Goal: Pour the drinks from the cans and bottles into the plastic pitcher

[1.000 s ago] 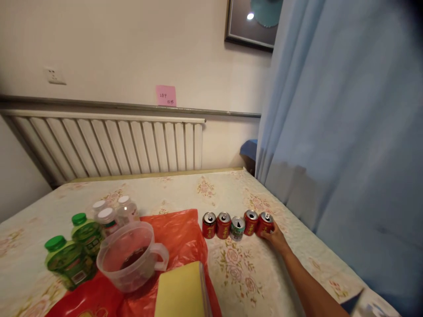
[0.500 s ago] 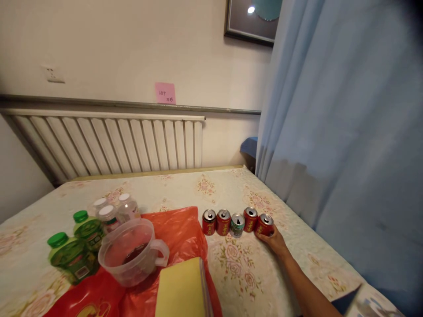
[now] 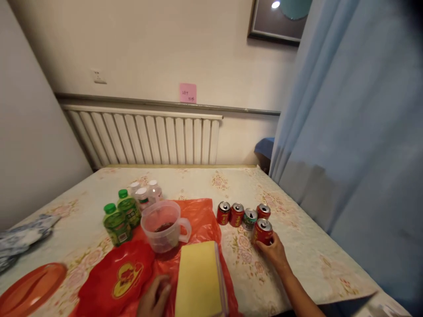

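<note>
My right hand [image 3: 273, 254] is wrapped round a red drink can [image 3: 263, 233], thumb on its near left side. The can's pull-tab top faces up, and it stands or hovers in front of another red can [image 3: 263, 211], partly covering it. To the left are a green-and-silver can [image 3: 249, 219] and two red cans, one of them here [image 3: 237, 215]. My left hand [image 3: 154, 297] is low in view between a red scalloped plate [image 3: 99, 281] and a yellow pad or stack of cloths [image 3: 199, 277]. Its fingers are loosely curled, with a gap beside the thumb and nothing visible in them.
A clear plastic jug [image 3: 161, 237] with dark liquid stands on a red plastic bag [image 3: 198, 215]. Behind it are green-capped bottles [image 3: 118, 226] and white-capped bottles [image 3: 154, 191]. An orange lid [image 3: 31, 290] lies at left; a blue curtain [image 3: 346, 132] hangs at right.
My right hand has brought the rightmost red can left and nearer to me, out of the row's end. My left hand has come into view at the bottom. The view has turned left.
</note>
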A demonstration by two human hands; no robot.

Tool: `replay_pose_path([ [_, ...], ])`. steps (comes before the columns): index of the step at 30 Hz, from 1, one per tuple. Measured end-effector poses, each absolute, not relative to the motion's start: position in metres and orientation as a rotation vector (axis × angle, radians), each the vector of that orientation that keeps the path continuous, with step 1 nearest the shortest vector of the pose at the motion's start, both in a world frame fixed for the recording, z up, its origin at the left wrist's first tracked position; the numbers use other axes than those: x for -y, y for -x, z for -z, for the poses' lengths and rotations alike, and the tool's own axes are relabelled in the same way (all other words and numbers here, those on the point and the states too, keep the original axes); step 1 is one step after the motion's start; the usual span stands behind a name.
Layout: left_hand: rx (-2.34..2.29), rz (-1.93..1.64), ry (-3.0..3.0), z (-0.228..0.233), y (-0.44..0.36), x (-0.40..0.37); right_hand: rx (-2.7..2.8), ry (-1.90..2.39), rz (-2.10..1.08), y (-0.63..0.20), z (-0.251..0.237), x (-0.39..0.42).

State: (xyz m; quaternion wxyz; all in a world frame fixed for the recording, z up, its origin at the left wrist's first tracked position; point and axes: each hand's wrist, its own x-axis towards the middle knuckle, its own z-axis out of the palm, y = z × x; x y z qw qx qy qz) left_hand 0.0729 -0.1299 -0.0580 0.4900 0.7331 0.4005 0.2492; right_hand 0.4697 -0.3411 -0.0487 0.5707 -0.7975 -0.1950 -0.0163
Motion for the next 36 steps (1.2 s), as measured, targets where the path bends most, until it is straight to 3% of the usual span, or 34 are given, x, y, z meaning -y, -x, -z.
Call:
replay_pose_path([
  [11,-1.114,-0.556,-2.449,0.092,-0.097,0.13,1.207,1.747,0.196,-0.396,-0.05,0.223],
  [16,-1.098,-0.755,-2.604,0.102,-0.097,0.134,1.51,1.64,0.25,-0.373,-0.089,0.179],
  [21,-1.018,-0.929,-2.752,0.105,-0.097,0.137,1.715,1.58,0.276,-0.36,-0.108,0.146],
  [36,-1.133,-0.621,-2.624,0.094,-0.097,0.142,2.182,1.568,0.825,-0.334,-0.155,0.105],
])
